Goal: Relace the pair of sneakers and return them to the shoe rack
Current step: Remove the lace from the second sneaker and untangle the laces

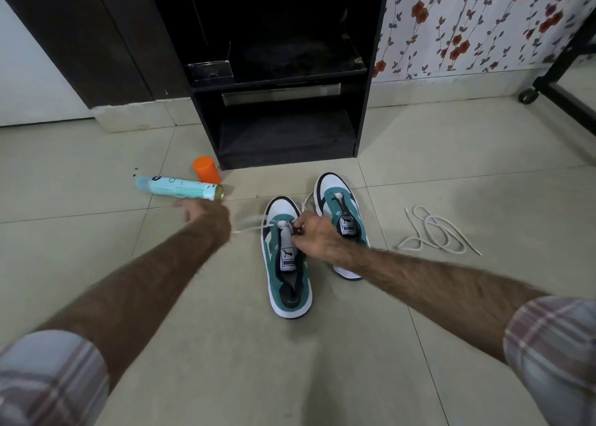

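On pale floor tiles before the dark rack [283,80], our right hand [314,235] pinches the left sneaker [285,258] at its eyelets while our left hand [206,214], blurred, apparently pulls the lace [250,227] leftward; a hard tug could unthread it.

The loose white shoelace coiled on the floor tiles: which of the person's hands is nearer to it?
Right. The right hand works at the nearer green-and-white sneaker, left of the loose white shoelace. The left hand is farther left, beyond that sneaker.
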